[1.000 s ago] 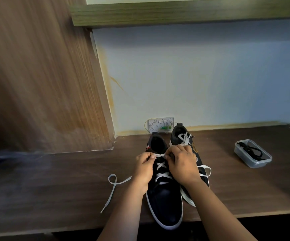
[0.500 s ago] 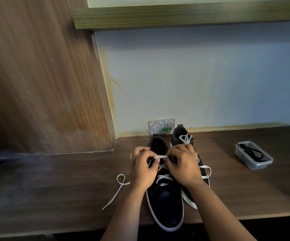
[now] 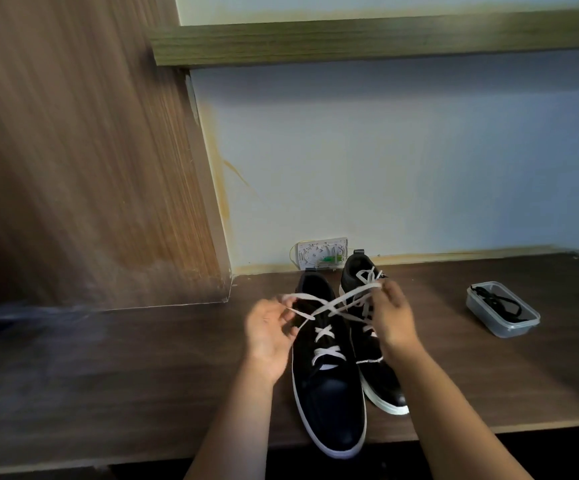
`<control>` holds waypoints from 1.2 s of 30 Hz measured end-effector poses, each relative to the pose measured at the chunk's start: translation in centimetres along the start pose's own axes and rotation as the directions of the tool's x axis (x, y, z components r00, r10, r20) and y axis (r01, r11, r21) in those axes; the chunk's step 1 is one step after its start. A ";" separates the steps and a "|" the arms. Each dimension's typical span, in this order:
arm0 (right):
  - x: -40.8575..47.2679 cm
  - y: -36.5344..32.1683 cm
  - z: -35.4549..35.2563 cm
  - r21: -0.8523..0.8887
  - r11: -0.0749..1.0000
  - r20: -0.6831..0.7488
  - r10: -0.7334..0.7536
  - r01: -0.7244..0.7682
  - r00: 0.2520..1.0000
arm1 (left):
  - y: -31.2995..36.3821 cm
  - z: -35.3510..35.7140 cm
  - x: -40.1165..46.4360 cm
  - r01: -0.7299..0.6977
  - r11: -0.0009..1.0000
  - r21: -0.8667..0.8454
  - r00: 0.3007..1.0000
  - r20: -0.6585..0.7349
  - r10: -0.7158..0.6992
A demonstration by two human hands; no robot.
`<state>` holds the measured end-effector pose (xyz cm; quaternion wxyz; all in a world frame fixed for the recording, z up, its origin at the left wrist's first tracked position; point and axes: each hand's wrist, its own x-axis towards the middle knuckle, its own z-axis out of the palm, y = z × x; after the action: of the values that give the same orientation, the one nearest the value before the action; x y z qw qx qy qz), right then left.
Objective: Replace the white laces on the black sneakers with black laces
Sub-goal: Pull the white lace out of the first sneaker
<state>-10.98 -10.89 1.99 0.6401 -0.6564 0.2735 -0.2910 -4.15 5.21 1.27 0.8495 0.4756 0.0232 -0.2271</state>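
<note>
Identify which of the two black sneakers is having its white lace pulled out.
The nearer sneaker, on the left: both hands hold its white lace ends, loose from the top eyelets. The other sneaker, beside it, stays laced.

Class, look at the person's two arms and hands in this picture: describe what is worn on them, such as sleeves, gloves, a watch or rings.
Both forearms are bare as far as the frame shows: no sleeve reaches into view. The left hand and the right hand wear no gloves. No watch, bracelet or band shows at either wrist, and no ring can be made out, though the fingers are slightly blurred.
</note>
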 end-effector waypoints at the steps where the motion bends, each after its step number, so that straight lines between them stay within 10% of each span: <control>1: 0.5 -0.5 -0.7 0.139 0.987 -0.060 0.093 -0.084 0.994 | 0.9 -0.7 0.1 0.003 0.994 -0.113 1.000 -0.014 -0.005; 10: 3.2 -1.7 -8.8 0.403 0.902 -0.249 0.270 -0.153 0.930 | 6.8 -6.9 -0.1 -0.139 0.971 -0.196 0.921 -0.387 0.053; 13: 3.0 -1.4 -8.6 0.296 0.952 -0.260 0.151 -0.070 0.954 | 6.5 -6.8 -0.4 -0.074 0.974 0.216 0.865 -0.472 0.171; 15: 2.5 -1.4 -7.6 0.217 0.974 -0.126 0.093 -0.064 0.988 | 5.3 -6.2 -0.2 0.005 0.780 0.626 0.876 -0.378 0.298; 17: 1.5 -1.4 -5.9 0.219 0.973 0.116 0.050 -0.075 0.992 | 3.7 -5.7 0.1 0.136 0.359 0.923 0.926 -0.247 0.284; 19: 0.5 -1.3 -4.0 0.037 0.999 0.293 -0.027 0.017 0.956 | 2.3 -4.5 -0.2 0.182 -0.028 0.983 0.945 -0.167 0.283; 21: -0.2 -0.7 -2.5 -0.260 0.937 0.337 -0.138 0.233 0.931 | 1.1 -3.0 -1.0 0.197 -0.189 0.962 0.928 -0.121 0.353; 28: -1.1 2.1 0.8 -0.610 0.477 0.564 -0.300 0.633 0.770 | -1.6 1.7 0.5 -0.361 0.012 0.932 0.880 0.337 0.336; 31: -1.1 2.4 1.4 -0.608 0.516 0.566 -0.250 0.603 0.785 | -1.8 2.1 1.3 -0.258 -0.048 0.965 0.938 0.262 0.227; 36: -0.8 1.9 1.2 -0.546 0.617 0.487 -0.316 0.566 0.814 | -1.4 0.7 2.5 -0.212 0.221 0.952 0.937 0.135 0.321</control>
<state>-10.62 -9.54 0.01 0.3038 -0.9280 0.0699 -0.2040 -2.64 3.08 -0.12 0.4149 0.8952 -0.1611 -0.0242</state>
